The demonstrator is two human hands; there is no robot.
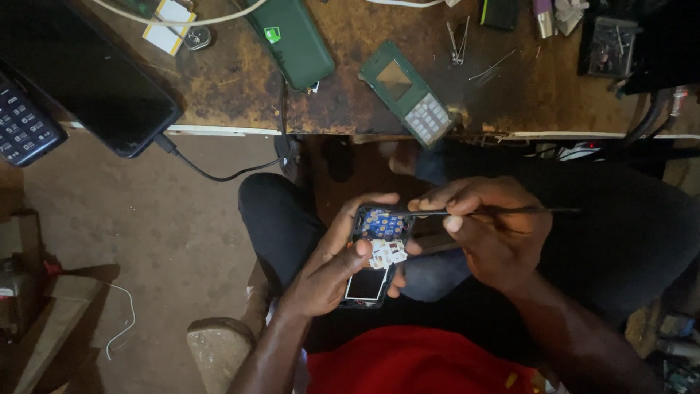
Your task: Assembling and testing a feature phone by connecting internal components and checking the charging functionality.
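My left hand [328,270] grips an opened small phone [373,255] over my lap; its blue circuit board and a white part show, with a dark screen at the lower end. My right hand [485,230] holds a thin dark metal tool [503,211] lying nearly level, its tip resting at the upper edge of the phone's board. Thumb and fingers of the left hand wrap the phone's left side and top.
A worn wooden bench edge [219,130] runs across the top. On it lie a green phone board with keypad [410,91], a green phone cover [295,40], tweezers [459,40], a black smartphone on a cable [87,73] and a keypad phone [22,128]. Dirt floor at left.
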